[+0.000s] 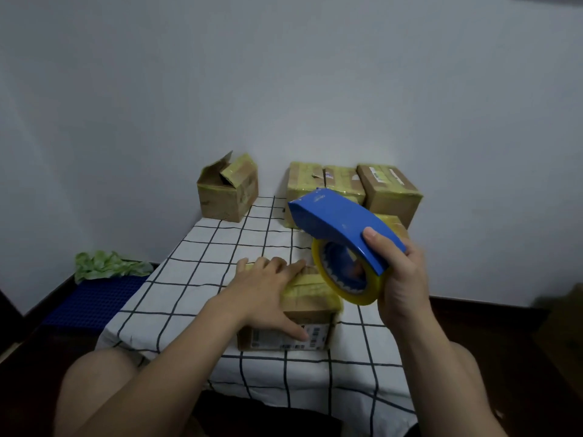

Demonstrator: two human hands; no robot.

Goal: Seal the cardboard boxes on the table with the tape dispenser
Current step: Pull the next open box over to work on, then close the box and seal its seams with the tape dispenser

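Observation:
A small cardboard box with yellowish tape on its top sits near the table's front edge. My left hand lies flat on it, fingers spread across the top and thumb down the front face by the label. My right hand grips a blue tape dispenser with a yellow-tinted tape roll, held in the air just right of the box. An open box with raised flaps stands at the back left. Several taped boxes cluster at the back right against the wall.
The table wears a white cloth with a black grid. A blue mat with crumpled green material lies on the floor to the left. Dark floor borders the table on the right. My knees are below the front edge.

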